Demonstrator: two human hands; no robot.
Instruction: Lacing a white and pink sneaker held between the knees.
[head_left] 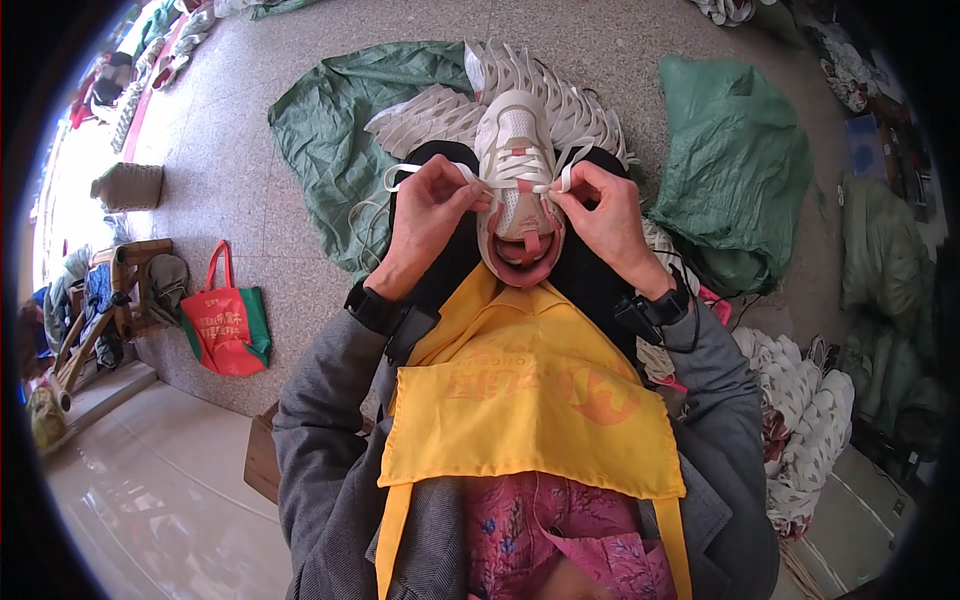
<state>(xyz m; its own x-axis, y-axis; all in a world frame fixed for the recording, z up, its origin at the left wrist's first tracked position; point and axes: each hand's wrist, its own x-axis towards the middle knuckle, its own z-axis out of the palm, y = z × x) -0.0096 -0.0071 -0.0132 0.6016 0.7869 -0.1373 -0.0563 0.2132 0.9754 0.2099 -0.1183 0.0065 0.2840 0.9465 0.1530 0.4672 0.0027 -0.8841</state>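
A white and beige sneaker with a pink lining and heel tab rests between my knees, its toe pointing away from me. White laces cross its tongue in several rows. My left hand pinches the shoelace on the shoe's left side, where a loop of lace stands out past the fingers. On the other side my right hand pinches the lace close to the upper eyelets, with another loop rising above it. Both hands touch or nearly touch the shoe's edges. The yellow apron lies over my lap, below the shoe's heel.
Rows of white shoe uppers lie beyond my knees on a green sack. Another green sack sits at the right, with stacked pale uppers nearer me. A red bag and wicker basket stand left.
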